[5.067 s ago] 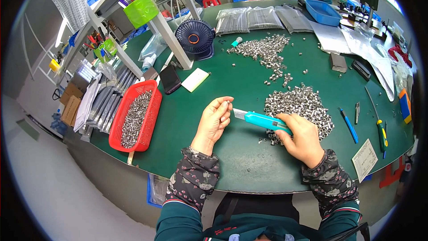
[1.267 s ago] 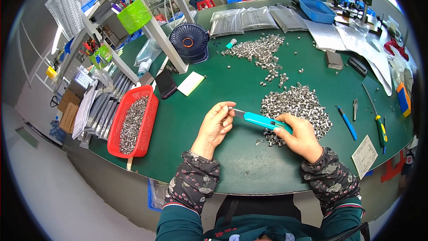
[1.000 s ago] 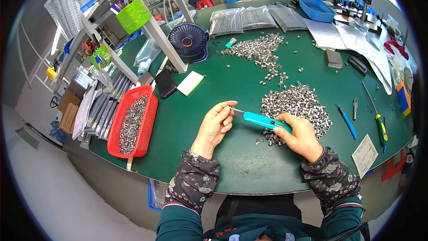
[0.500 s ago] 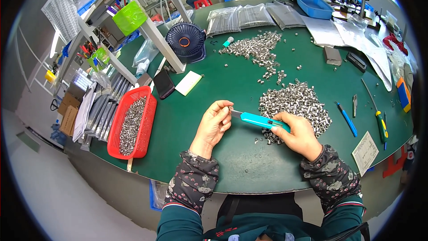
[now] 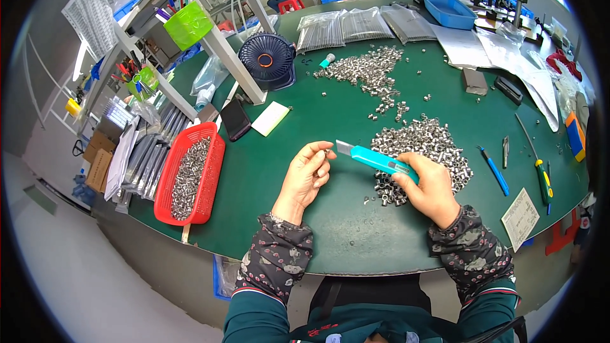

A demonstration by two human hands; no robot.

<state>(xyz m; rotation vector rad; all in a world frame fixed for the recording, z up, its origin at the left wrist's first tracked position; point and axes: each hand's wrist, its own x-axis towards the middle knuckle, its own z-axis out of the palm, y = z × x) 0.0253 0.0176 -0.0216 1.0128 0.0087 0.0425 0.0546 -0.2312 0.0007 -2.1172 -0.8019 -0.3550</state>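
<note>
My right hand (image 5: 432, 188) grips a teal utility knife (image 5: 375, 159) with its blade pointing left toward my left hand. My left hand (image 5: 306, 178) pinches a small metal part (image 5: 326, 150) between thumb and fingertips, right at the blade tip. Just behind my right hand lies a heap of small silver metal sleeves (image 5: 426, 146) on the green table (image 5: 305, 121). A few loose sleeves lie below the knife.
A red basket (image 5: 210, 184) of metal parts sits at the left table edge. A second heap of sleeves (image 5: 365, 67), a small dark fan (image 5: 267, 60), a phone (image 5: 235, 119), a white pad (image 5: 271, 118), a blue pen (image 5: 492, 168) and a screwdriver (image 5: 540, 171) lie around. Two people sit far behind.
Both hands stay in nearly the same place, the knife tip held against the part in my left fingers; only small shifts of fingers and head view.
</note>
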